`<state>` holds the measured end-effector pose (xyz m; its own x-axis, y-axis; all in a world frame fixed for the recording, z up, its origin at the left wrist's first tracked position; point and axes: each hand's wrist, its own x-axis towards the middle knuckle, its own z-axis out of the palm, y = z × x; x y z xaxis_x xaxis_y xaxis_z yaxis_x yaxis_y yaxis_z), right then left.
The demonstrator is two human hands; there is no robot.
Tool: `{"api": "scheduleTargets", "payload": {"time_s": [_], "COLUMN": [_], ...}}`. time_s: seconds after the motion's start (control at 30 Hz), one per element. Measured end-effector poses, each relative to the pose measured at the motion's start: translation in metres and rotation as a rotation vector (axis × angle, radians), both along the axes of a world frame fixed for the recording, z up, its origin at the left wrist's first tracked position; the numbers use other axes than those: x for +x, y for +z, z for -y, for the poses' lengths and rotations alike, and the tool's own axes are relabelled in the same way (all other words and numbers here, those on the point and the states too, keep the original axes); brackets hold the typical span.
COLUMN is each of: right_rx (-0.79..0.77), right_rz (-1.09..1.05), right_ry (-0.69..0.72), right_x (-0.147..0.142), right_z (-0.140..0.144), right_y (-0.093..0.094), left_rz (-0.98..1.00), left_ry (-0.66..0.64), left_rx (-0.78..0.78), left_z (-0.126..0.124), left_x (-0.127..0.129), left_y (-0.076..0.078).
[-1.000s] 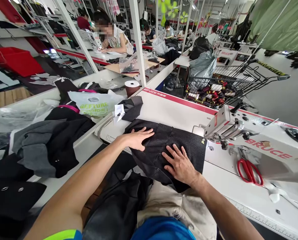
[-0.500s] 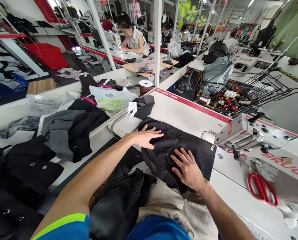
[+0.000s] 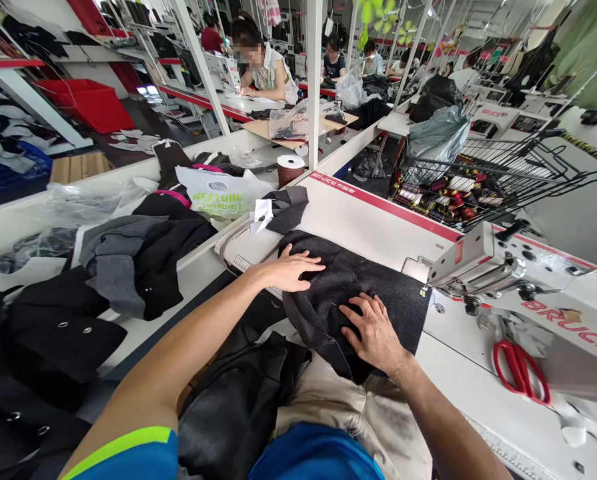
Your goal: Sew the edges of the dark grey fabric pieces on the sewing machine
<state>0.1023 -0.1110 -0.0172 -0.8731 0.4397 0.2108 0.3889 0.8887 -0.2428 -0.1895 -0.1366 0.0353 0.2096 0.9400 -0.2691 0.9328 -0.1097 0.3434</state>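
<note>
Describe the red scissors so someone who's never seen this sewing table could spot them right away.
Start at the white sewing machine lettered BRUCE in red, on the white table. Below its arm, toward the right edge, lie the red-handled scissors. They are the only bright red tool there, well away from the dark grey fabric under both hands.

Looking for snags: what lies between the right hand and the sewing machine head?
Head view: only dark grey fabric runs from the right hand to the sewing machine head.

Garment sewing workshop. Industrial sewing machine (image 3: 478, 261) just right of the fingers (image 3: 351, 308); red scissors (image 3: 521, 370) further right; wire cart of thread cones (image 3: 443, 190) beyond; cut dark fabric piles (image 3: 128, 263) left; other workers at machine rows behind.
</note>
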Motion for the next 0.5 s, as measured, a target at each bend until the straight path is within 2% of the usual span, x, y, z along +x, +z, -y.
{"api": "scheduleTargets", "payload": {"time_s": [0.07,0.1,0.2,0.27,0.37,0.43,0.5], "right_rx": [0.004,0.007,0.011,0.011,-0.007,-0.041,-0.066], "right_rz": [0.003,0.008,0.015,-0.015,-0.134,-0.229,-0.301], "right_ry": [0.0,0.006,0.042,0.072,0.11,0.122,0.119], "right_x": [0.0,0.001,0.003,0.005,0.007,0.007,0.007], "right_z": [-0.001,-0.002,-0.007,-0.012,-0.018,-0.023,-0.026], "right_y": [-0.001,-0.001,-0.003,-0.007,-0.014,-0.017,-0.017], "left_rz": [0.055,0.065,-0.022,-0.155,-0.336,-0.405,-0.432], "left_ry": [0.085,0.173,0.555,0.82,1.178,1.347,1.45], "left_rx": [0.17,0.269,0.489,0.511,0.45,0.418,0.392], "left_z": [0.007,0.012,0.036,0.06,0.11,0.146,0.178], "left_x": [-0.006,-0.012,-0.046,-0.077,-0.12,-0.141,-0.156], "left_y": [0.003,0.005,0.014,0.019,0.023,0.025,0.024]}}
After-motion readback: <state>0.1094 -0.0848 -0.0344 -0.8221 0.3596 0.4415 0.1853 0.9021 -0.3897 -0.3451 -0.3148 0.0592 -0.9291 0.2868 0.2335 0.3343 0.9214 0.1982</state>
